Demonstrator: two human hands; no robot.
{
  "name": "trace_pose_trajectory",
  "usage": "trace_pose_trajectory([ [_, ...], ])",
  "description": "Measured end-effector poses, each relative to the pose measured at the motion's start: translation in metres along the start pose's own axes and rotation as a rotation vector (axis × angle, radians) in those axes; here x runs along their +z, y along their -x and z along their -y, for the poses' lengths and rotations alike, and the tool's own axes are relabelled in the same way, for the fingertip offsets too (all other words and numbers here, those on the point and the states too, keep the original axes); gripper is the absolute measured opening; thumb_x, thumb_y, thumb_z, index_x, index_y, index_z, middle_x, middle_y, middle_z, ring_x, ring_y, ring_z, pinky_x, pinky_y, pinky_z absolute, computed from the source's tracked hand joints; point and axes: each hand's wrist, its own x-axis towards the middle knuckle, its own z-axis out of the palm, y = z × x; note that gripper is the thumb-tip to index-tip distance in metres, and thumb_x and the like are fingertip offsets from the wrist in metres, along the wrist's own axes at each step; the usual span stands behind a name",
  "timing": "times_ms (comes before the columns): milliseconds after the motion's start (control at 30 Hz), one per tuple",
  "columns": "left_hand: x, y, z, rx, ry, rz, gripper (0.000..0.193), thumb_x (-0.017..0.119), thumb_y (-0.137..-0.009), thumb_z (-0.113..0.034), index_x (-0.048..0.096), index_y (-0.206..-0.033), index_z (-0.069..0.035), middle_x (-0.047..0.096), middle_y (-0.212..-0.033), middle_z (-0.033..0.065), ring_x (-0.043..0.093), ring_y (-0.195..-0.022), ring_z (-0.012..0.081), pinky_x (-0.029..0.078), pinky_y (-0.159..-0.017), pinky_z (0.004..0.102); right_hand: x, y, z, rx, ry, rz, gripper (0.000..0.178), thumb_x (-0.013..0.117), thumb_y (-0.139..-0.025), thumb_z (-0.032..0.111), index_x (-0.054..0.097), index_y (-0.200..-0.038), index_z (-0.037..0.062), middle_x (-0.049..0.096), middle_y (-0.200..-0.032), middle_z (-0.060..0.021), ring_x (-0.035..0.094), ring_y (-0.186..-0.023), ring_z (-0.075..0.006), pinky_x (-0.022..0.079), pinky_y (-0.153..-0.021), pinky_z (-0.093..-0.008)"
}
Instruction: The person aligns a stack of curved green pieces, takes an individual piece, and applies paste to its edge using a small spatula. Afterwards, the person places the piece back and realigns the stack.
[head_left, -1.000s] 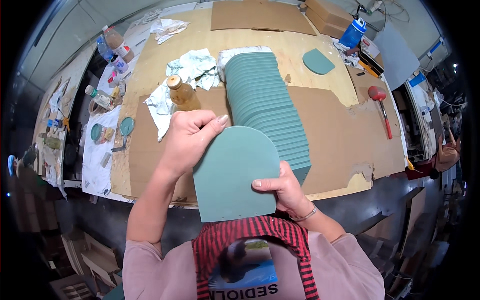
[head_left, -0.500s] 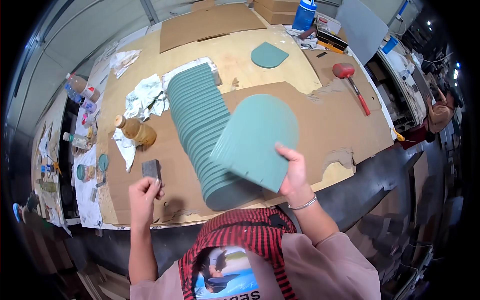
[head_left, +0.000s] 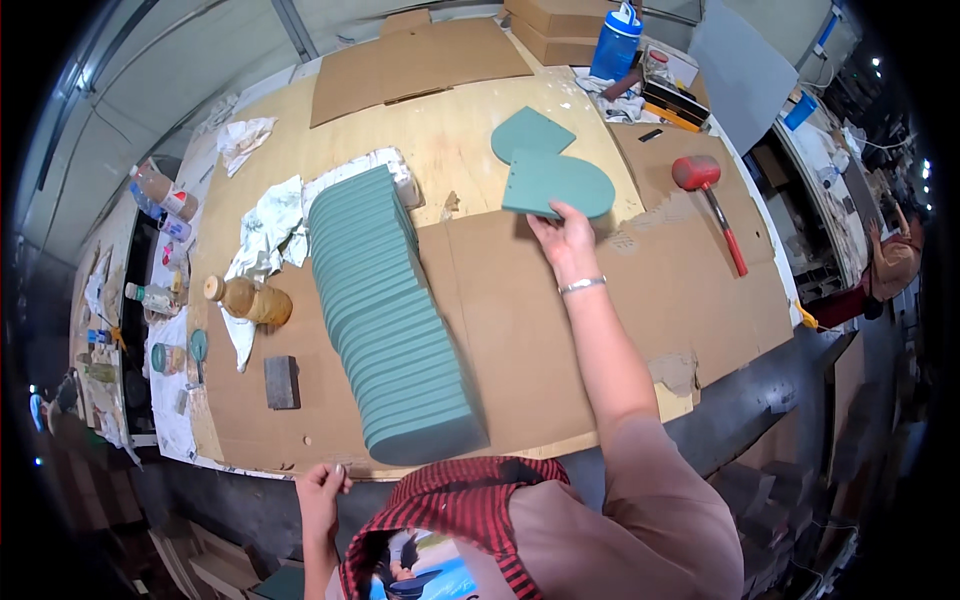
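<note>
Holding a green panel [head_left: 558,186] in my right hand [head_left: 566,240], out by a second loose panel [head_left: 528,130].

Thumb and fingers grasp its near edge; left hand [head_left: 322,484] is loosely curled at the near table edge, can't tell if it's fully closed. Change vs half a second ago: panel has gone from next to the panel row [head_left: 385,310] to the far side, left has come off the grey block [head_left: 282,383]. My read: block work on this panel is paused or done, it's now grouped with the loose one. Can't tell if they touch. Surface: cardboard [head_left: 535,330] over pale wood; amber bottle [head_left: 255,301] left, red mallet [head_left: 697,175] right. Room: another person [head_left: 893,262] far right, dim behind.
</note>
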Motion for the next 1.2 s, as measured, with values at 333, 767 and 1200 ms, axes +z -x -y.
trace_pose_trajectory([
  [333, 0.015, 0.053, 0.041, -0.168, 0.038, -0.168, 0.016, 0.058, -0.090, -0.003, 0.062, -0.076, 0.003, 0.062, -0.070, 0.0058, 0.057, -0.060, 0.0101, 0.046, -0.055, 0.0226, 0.058, -0.163, -0.020, -0.115, -0.018, -0.106, 0.037, 0.059, -0.084, -0.010, 0.046, -0.119, -0.0079, 0.052, -0.118, -0.0204, 0.056, -0.107, -0.0392, 0.053, -0.091, -0.0531],
  [767, 0.050, 0.032, 0.000, -0.113, -0.096, -0.123, 0.019, 0.058, -0.092, -0.007, 0.060, -0.075, 0.002, 0.059, -0.068, 0.0030, 0.052, -0.062, 0.0083, 0.043, -0.059, 0.0238, 0.037, -0.107, -0.029, 0.192, 0.703, 0.183, 0.032, 0.061, -0.090, 0.022, 0.055, -0.103, -0.0070, 0.066, -0.089, -0.0161, 0.067, -0.077, -0.0294, 0.056, -0.067, -0.0386],
  [1200, 0.079, -0.098, -0.114, 0.770, -0.813, -0.186, 0.038, 0.062, -0.084, -0.010, 0.058, -0.120, 0.000, 0.057, -0.111, 0.0160, 0.052, -0.104, 0.0315, 0.042, -0.091, 0.0383, 0.023, 0.133, -0.098, -0.720, 1.499, 0.899, 0.071, 0.070, -0.081, 0.028, 0.041, -0.137, -0.0022, 0.035, -0.143, -0.0236, 0.037, -0.131, -0.0381, 0.041, -0.102, -0.0426],
])
